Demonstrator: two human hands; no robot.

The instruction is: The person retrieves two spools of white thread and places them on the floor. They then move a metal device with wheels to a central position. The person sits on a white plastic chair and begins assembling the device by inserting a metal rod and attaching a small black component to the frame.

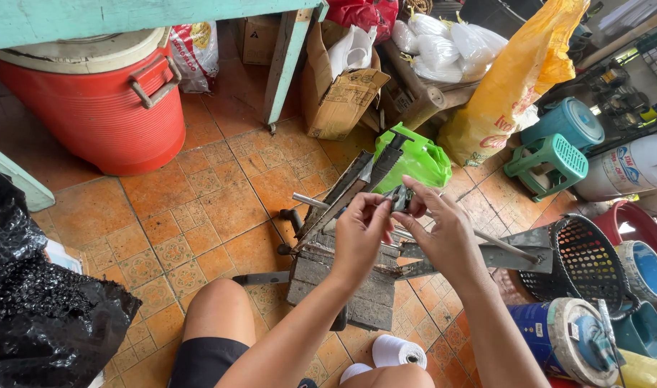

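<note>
Bare knee (217,305), left hand (359,233) and right hand (443,233), grips pinching perhaps a metal part (400,197), yellow sack (511,82) behind.

Seen from a head-worn camera looking down, a person's own body fills the lower middle of the view. Two bare forearms rise from the bottom edge, with no sleeves, watch, bracelets or gloves visible on them. The left hand (359,236) and the right hand (443,231) are both bare, with no rings to be seen; the fingernails are too small to make out. Below the arms, a bare knee (219,307) shows on the left side, and above it the hem of dark, black-looking shorts (205,363) covers the thigh. The other knee is only partly visible at the bottom edge.
</note>
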